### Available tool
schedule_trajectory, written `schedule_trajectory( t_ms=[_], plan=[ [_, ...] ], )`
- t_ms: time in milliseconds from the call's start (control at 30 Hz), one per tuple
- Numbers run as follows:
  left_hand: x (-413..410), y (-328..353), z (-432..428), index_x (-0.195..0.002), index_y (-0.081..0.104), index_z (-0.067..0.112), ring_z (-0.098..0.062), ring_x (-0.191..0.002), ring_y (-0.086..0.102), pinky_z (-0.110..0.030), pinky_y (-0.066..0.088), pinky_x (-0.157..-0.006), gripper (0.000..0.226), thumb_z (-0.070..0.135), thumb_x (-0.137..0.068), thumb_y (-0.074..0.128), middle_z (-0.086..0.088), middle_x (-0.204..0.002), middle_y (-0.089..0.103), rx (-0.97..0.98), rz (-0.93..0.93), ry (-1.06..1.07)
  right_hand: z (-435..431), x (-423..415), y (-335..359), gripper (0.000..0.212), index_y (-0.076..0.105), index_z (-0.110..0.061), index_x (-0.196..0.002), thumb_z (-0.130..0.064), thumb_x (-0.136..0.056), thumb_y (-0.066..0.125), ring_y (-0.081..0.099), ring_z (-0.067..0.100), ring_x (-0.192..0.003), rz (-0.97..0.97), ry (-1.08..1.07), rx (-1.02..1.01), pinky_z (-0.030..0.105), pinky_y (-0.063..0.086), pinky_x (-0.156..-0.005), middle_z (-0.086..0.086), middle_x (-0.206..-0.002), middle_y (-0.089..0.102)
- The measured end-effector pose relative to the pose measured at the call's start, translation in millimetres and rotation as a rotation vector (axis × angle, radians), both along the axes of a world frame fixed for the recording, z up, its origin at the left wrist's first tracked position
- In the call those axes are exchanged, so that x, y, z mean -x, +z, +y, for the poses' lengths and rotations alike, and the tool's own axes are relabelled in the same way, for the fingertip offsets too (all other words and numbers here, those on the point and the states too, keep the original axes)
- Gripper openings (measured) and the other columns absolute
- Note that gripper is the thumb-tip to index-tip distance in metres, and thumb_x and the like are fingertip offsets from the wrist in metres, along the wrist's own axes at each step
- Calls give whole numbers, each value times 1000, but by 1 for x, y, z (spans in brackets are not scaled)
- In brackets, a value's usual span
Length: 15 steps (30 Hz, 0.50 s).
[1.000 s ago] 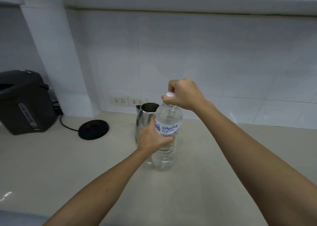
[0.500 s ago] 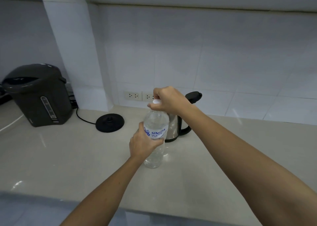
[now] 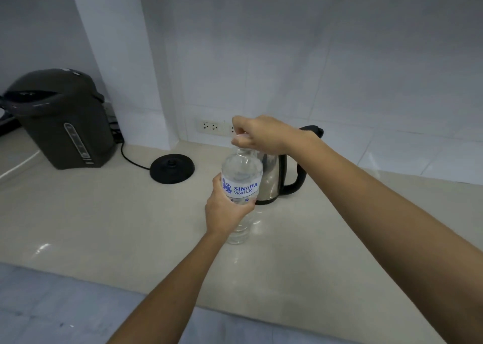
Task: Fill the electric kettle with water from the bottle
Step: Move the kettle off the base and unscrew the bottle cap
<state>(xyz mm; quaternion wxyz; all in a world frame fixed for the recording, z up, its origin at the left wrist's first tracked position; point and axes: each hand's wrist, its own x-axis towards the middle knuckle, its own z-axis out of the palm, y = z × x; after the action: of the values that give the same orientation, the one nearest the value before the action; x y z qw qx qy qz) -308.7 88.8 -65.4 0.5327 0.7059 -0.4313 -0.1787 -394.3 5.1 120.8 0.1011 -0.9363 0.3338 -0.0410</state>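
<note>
A clear plastic water bottle (image 3: 241, 172) with a white and blue label stands upright on the beige counter (image 3: 104, 213). My left hand (image 3: 226, 207) grips its middle from the left side. My right hand (image 3: 257, 134) is closed over the bottle's top, with the white cap hidden under the fingers. Just behind the bottle stands the steel electric kettle (image 3: 273, 179) with a black handle (image 3: 298, 180) on its right; my right hand and the bottle cover its top and left side.
The kettle's round black base (image 3: 172, 171) lies to the left, with a cord running to a dark hot-water dispenser (image 3: 58, 119) at far left. Wall sockets (image 3: 210, 127) sit low on the tiled wall. The counter's front edge (image 3: 130, 288) runs across below my arms.
The view has shifted, so the scene sits further right and lower in frame. Both hands stay on the bottle; my right hand has turned a little at the cap.
</note>
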Motion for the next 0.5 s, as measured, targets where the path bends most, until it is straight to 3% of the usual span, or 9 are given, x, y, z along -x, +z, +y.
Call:
schedule_trajectory(
  t_ms=[133,233,400,500],
  plan=[
    [1,-3,-2,-131,37,30,-5,-91,57,-24,50,-82,89,44,-58,86,19,-102,56,-2,-31,28,-6,1,19,14,45,-23,-97,-37,-96,48,51,23,-80,188,88,-20,38,43,-71,-3,-80,50],
    [2,-8,-3,-131,37,31,-6,-91,59,-26,53,-81,89,46,-56,85,19,-103,58,-13,-39,54,-6,1,27,7,47,-28,-103,-30,-97,46,54,24,-89,294,119,-2,40,46,-78,-4,-92,54],
    [3,-13,-4,-131,38,30,-9,-92,60,-30,56,-82,89,47,-56,85,18,-103,57,-11,-43,81,-3,4,35,38,48,-42,-102,-5,-93,41,53,2,-83,335,150,-12,27,37,-64,-9,-103,54],
    [4,-18,-4,-128,41,29,-12,-95,63,-31,55,-82,86,46,-57,85,17,-103,59,-4,-32,105,-5,4,35,45,44,-42,-126,-26,-89,64,59,14,-98,293,198,-54,32,45,-84,-11,-120,52]
  ],
)
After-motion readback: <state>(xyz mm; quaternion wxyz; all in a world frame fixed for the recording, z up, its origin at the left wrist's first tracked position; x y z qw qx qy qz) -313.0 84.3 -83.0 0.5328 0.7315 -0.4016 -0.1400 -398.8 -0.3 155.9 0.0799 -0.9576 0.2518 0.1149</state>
